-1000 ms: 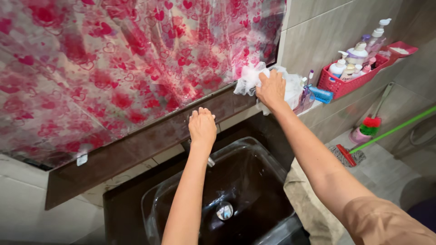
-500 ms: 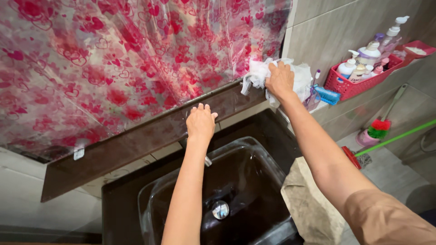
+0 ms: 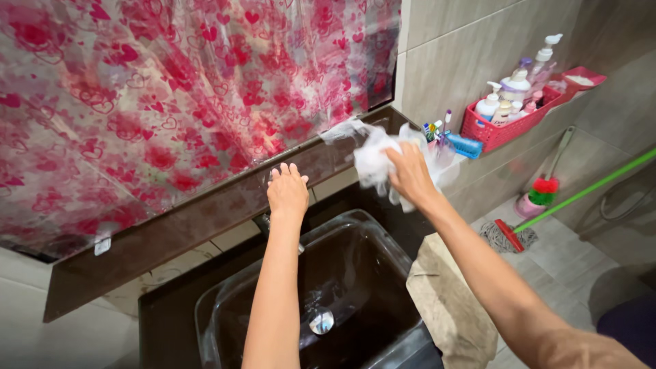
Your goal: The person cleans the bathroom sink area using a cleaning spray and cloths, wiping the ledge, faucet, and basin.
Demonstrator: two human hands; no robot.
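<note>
Within right-hand grip (image 3: 410, 174), white cloth (image 3: 374, 161)

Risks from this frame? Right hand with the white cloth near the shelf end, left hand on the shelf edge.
1. The right hand holds the white cloth close to the cup of toothbrushes; a trailing fold might catch it and tip it off the dark shelf.
2. The plastic heart-print sheet hangs down to the shelf; the cloth may snag it.
3. The left hand rests on the shelf edge above the sink; if wet, it may slip.
</note>
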